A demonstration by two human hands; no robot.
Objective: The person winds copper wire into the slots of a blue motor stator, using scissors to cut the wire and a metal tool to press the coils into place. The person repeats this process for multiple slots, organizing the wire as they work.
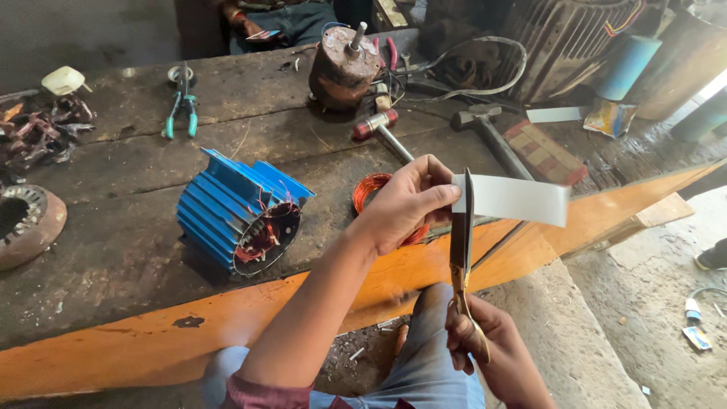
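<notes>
My left hand (405, 203) pinches one end of a white paper strip (515, 200), holding it out flat over the bench edge. My right hand (492, 352), lower down near my lap, grips the handles of a pair of scissors (461, 227). The blades point upward and meet the strip next to my left fingers. Behind my left hand a coil of copper wire (369, 189) lies on the wooden bench (113, 273). A blue finned motor housing (238, 212) with copper windings inside lies on its side to the left.
On the bench lie green-handled pliers (180, 106), a rusty motor (344, 68), a red-headed mallet (379, 125), a hammer (485, 125) and a metal ring (26, 223). Another person sits behind the bench (276, 23). Concrete floor lies to the right.
</notes>
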